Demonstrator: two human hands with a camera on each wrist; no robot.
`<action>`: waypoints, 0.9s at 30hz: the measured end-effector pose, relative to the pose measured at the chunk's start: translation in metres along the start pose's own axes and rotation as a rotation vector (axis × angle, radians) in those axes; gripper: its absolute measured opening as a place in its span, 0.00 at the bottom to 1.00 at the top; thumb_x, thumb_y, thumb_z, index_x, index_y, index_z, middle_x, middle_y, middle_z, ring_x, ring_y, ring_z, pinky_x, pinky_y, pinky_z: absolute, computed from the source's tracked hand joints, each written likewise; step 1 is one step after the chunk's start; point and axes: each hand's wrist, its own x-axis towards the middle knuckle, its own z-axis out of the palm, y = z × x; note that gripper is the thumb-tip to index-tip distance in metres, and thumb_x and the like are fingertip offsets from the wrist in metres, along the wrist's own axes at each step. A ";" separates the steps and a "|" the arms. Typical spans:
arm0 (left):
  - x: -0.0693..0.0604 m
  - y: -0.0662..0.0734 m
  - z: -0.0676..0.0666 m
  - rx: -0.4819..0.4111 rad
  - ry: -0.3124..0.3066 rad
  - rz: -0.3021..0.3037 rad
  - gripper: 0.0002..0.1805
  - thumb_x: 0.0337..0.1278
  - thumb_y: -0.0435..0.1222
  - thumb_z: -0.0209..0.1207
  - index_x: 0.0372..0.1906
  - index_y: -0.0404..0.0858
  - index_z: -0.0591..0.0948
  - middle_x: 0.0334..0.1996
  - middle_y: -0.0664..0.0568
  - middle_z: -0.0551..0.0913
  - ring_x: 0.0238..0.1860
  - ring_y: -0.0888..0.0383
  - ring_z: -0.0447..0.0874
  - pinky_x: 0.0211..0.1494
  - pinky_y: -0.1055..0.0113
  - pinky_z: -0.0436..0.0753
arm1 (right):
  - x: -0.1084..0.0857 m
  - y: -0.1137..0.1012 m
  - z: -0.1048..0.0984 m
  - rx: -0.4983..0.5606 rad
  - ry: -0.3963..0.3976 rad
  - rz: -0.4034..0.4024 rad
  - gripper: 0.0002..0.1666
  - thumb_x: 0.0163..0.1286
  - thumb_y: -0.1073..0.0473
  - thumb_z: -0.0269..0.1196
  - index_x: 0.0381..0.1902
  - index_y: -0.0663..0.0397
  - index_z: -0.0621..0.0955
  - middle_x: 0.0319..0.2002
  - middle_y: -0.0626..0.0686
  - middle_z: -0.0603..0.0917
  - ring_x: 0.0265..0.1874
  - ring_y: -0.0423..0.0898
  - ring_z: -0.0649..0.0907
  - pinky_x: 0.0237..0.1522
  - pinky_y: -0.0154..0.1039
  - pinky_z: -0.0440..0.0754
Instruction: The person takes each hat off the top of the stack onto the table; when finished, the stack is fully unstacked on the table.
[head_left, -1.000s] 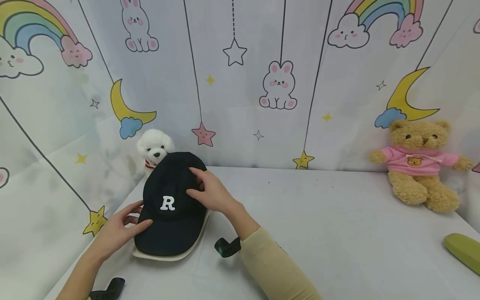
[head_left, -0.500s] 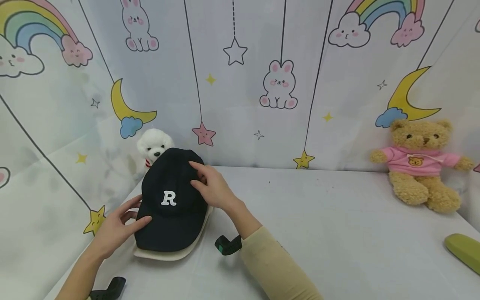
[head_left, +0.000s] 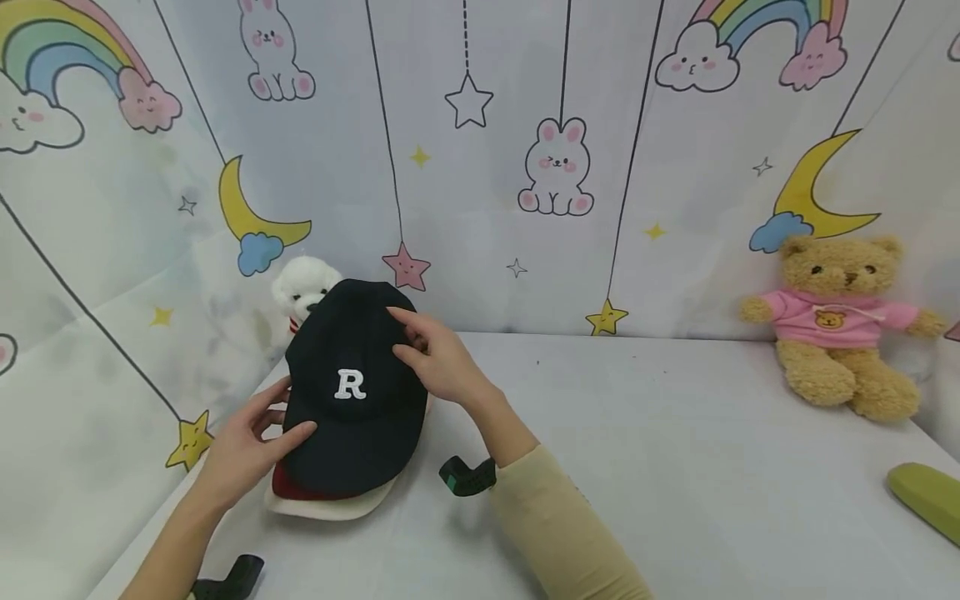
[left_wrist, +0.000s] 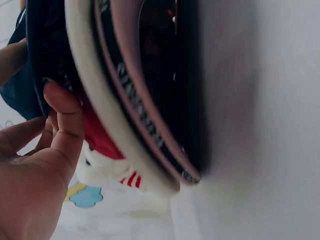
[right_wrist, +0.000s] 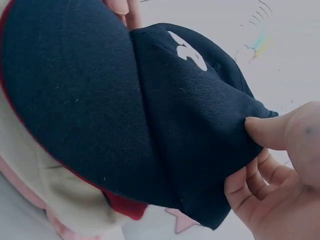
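Observation:
A navy baseball cap (head_left: 360, 446) with a white letter R tops a stack of caps at the left of the table. My left hand (head_left: 243, 450) pinches its left side near the brim, thumb on top. On the right side of the crown, my right hand (head_left: 442, 358) grips the edge between thumb and fingers. Under the navy cap, a red cap (head_left: 300, 486) and a cream cap (head_left: 337, 507) show at the brim. In the left wrist view, a pink-edged cap with lettering (left_wrist: 132, 90) lies below the cream one, with something dark beneath it.
Behind the caps sits a white plush dog (head_left: 303, 283), partly hidden. A teddy bear (head_left: 832, 333) in a pink top leans against the patterned backdrop (head_left: 480, 217) at the right. Near the right edge of the white table (head_left: 637, 467) lies a green object (head_left: 926, 500), cut off by the frame.
Both hands have raised the navy cap and shifted it slightly right. It has come off the lower caps at the front, and the red brim beneath now shows.

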 end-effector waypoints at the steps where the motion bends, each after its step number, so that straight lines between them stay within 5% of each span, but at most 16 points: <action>1: 0.000 0.002 0.001 -0.003 0.002 0.007 0.44 0.62 0.43 0.69 0.78 0.34 0.61 0.60 0.40 0.73 0.43 0.76 0.75 0.40 0.78 0.79 | 0.000 0.000 -0.002 0.005 -0.003 0.008 0.31 0.76 0.65 0.59 0.74 0.52 0.70 0.46 0.54 0.74 0.41 0.47 0.73 0.42 0.35 0.74; 13: 0.014 0.029 0.022 0.028 0.009 0.073 0.44 0.61 0.44 0.69 0.77 0.33 0.62 0.55 0.41 0.76 0.46 0.51 0.75 0.41 0.76 0.78 | -0.004 0.004 -0.038 0.059 0.013 0.042 0.31 0.76 0.66 0.59 0.75 0.52 0.69 0.50 0.56 0.75 0.42 0.49 0.73 0.42 0.37 0.74; 19: 0.024 0.036 0.032 -0.035 0.012 0.125 0.43 0.60 0.40 0.70 0.76 0.34 0.63 0.54 0.42 0.77 0.45 0.49 0.78 0.44 0.76 0.81 | -0.008 0.010 -0.054 0.027 0.019 0.052 0.31 0.76 0.65 0.59 0.75 0.52 0.70 0.49 0.56 0.76 0.41 0.49 0.73 0.42 0.38 0.75; 27: 0.035 0.055 0.046 0.003 0.034 0.195 0.44 0.57 0.38 0.72 0.74 0.29 0.64 0.52 0.41 0.77 0.43 0.50 0.78 0.42 0.73 0.81 | -0.012 0.014 -0.080 -0.039 0.040 0.051 0.31 0.76 0.65 0.59 0.74 0.54 0.69 0.52 0.57 0.74 0.43 0.50 0.73 0.43 0.41 0.75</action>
